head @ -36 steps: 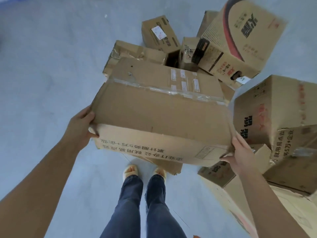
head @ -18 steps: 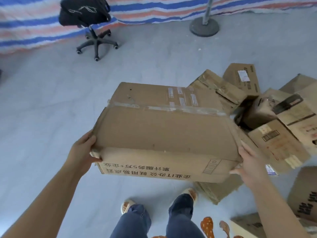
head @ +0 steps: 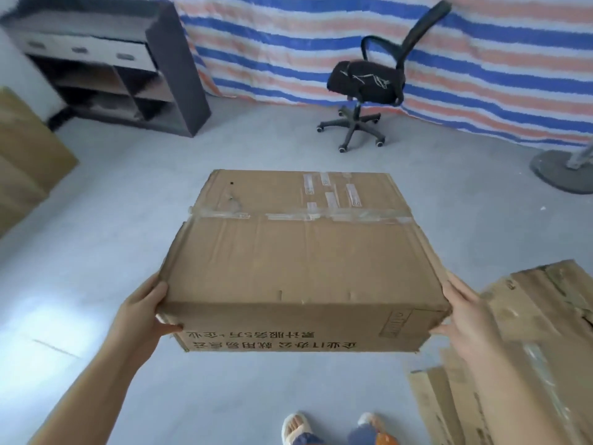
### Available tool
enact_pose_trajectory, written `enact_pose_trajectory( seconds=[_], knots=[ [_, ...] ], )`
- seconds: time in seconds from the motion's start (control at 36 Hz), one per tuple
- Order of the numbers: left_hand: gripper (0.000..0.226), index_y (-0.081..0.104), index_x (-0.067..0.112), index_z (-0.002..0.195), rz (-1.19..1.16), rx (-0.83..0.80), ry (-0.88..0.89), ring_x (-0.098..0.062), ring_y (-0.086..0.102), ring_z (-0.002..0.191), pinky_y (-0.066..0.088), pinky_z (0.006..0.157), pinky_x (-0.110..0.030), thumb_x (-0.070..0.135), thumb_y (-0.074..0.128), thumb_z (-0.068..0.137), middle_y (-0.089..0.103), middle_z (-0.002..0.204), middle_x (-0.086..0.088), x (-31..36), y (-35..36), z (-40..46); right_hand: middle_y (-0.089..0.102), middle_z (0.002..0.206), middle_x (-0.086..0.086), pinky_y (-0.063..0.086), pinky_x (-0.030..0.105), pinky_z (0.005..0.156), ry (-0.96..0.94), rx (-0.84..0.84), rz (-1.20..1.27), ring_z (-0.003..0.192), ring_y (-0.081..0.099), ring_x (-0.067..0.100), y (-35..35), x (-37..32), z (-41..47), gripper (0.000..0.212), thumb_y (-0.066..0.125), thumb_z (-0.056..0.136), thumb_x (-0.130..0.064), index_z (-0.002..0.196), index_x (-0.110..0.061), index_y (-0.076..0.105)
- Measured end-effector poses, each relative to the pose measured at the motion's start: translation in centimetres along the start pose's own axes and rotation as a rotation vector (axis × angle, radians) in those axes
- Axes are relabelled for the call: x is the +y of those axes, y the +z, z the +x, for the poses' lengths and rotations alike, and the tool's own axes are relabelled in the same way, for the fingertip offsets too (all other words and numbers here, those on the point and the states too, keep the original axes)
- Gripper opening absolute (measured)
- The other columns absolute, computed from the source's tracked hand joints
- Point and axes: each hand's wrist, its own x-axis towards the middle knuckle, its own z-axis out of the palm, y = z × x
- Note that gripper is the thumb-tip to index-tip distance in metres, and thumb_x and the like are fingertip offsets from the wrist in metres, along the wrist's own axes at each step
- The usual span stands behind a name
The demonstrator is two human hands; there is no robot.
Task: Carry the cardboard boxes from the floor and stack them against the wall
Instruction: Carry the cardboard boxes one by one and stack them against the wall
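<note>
I carry a large brown cardboard box (head: 301,261) level in front of me, above the grey floor. Its top is sealed with clear tape, and printed characters run along its near face. My left hand (head: 144,313) grips the near left corner, thumb along the top edge and a finger curled onto the near face. At the near right corner my right hand (head: 463,311) holds the side, fingers lying along it and thumb round the front edge. Stacked cardboard boxes (head: 22,162) stand at the far left by the white wall.
Crumpled boxes and flattened cardboard (head: 539,348) lie on the floor at my right. Ahead stand a black office chair (head: 365,85), a dark shelf unit (head: 122,69) and a striped tarp wall (head: 321,36). A round stand base (head: 561,171) sits far right. My feet (head: 333,428) show below.
I have turned left with the box, away from the pile of boxes. The shelf unit, the wall and the stack at the left came into view. Both hands kept their hold.
</note>
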Motion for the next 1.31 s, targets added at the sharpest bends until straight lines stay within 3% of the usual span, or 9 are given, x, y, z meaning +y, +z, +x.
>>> enact_pose_trajectory(
  seconds=[0.06, 0.11, 0.25, 0.39, 0.67, 0.92, 1.08, 1.22, 1.31],
  knots=[
    [0.029, 0.058, 0.026, 0.123, -0.058, 0.076, 0.001, -0.024, 0.052, 0.115, 0.05, 0.083, -0.056, 0.016, 0.042, 0.101, 0.059, 0.124, 0.004, 0.1, -2.9, 0.2, 0.073, 0.09, -0.016, 0.053, 0.044, 0.068, -0.01, -0.106, -0.026, 0.083, 0.068, 0.007, 3.9, -0.7, 0.8, 0.031, 0.044, 0.1, -0.01, 0.099, -0.029, 0.067],
    [0.032, 0.057, 0.023, 0.128, -0.104, 0.143, 0.01, -0.023, 0.052, 0.113, 0.05, 0.079, -0.053, 0.015, 0.041, 0.102, 0.059, 0.125, 0.003, 0.2, -5.4, 0.3, 0.073, 0.087, -0.013, 0.052, 0.035, 0.056, -0.022, -0.176, -0.07, 0.073, 0.068, 0.005, 7.9, -1.3, 1.4, 0.028, 0.044, 0.1, -0.013, 0.109, -0.025, 0.067],
    [0.027, 0.062, 0.027, 0.11, -0.214, 0.299, 0.014, -0.021, 0.05, 0.107, 0.049, 0.081, -0.055, 0.012, 0.041, 0.101, 0.06, 0.111, 0.006, 0.4, -10.6, 0.9, 0.067, 0.112, 0.0, 0.051, 0.046, 0.072, -0.038, -0.369, -0.16, 0.092, 0.063, 0.016, 17.4, -2.3, 3.1, 0.032, 0.04, 0.103, -0.017, 0.128, -0.021, 0.06],
    [0.028, 0.056, 0.022, 0.122, -0.303, 0.459, 0.013, -0.015, 0.054, 0.094, 0.049, 0.078, -0.056, 0.011, 0.041, 0.101, 0.059, 0.106, 0.009, 0.5, -14.5, 3.4, 0.068, 0.1, -0.005, 0.046, 0.041, 0.067, -0.028, -0.486, -0.24, 0.082, 0.061, 0.015, 26.9, -2.7, 5.5, 0.03, 0.041, 0.102, -0.017, 0.124, -0.024, 0.061],
    [0.029, 0.055, 0.021, 0.123, -0.445, 0.621, -0.028, -0.013, 0.052, 0.085, 0.048, 0.066, -0.046, 0.01, 0.039, 0.101, 0.058, 0.099, 0.008, 3.0, -18.8, 14.1, 0.067, 0.106, -0.001, 0.046, 0.037, 0.062, -0.01, -0.645, -0.373, 0.075, 0.061, 0.011, 45.3, -4.9, 12.5, 0.031, 0.038, 0.103, -0.015, 0.121, -0.024, 0.062],
    [0.028, 0.055, 0.019, 0.121, -0.54, 0.735, -0.079, -0.015, 0.053, 0.082, 0.052, 0.054, -0.043, 0.01, 0.039, 0.101, 0.058, 0.095, 0.005, 5.1, -24.3, 22.6, 0.066, 0.102, -0.003, 0.046, 0.034, 0.058, -0.02, -0.757, -0.518, 0.075, 0.058, 0.014, 61.8, -6.4, 15.3, 0.036, 0.035, 0.104, -0.014, 0.134, -0.019, 0.054],
    [0.031, 0.053, 0.017, 0.125, -0.644, 0.817, -0.081, -0.016, 0.052, 0.082, 0.046, 0.068, -0.044, 0.007, 0.038, 0.101, 0.059, 0.094, 0.005, 6.0, -31.8, 28.1, 0.066, 0.108, 0.001, 0.046, 0.032, 0.057, -0.023, -0.84, -0.595, 0.079, 0.06, 0.014, 74.4, -4.1, 13.8, 0.036, 0.034, 0.104, -0.015, 0.134, -0.019, 0.053],
    [0.027, 0.055, 0.019, 0.119, -0.642, 0.858, -0.094, -0.018, 0.053, 0.079, 0.051, 0.04, -0.04, 0.008, 0.038, 0.101, 0.059, 0.094, 0.005, 8.4, -40.4, 32.4, 0.066, 0.101, -0.003, 0.046, 0.034, 0.057, -0.027, -0.851, -0.594, 0.078, 0.059, 0.014, 84.8, -1.7, 10.9, 0.036, 0.034, 0.104, -0.016, 0.135, -0.021, 0.053],
    [0.026, 0.056, 0.018, 0.118, -0.632, 0.847, -0.08, -0.017, 0.054, 0.081, 0.052, 0.044, -0.038, 0.008, 0.039, 0.101, 0.06, 0.095, 0.005, 10.6, -45.6, 34.6, 0.066, 0.104, 0.0, 0.046, 0.035, 0.059, -0.024, -0.864, -0.582, 0.079, 0.059, 0.016, 90.4, -1.1, 8.7, 0.037, 0.035, 0.104, -0.016, 0.138, -0.02, 0.05]
  ],
)
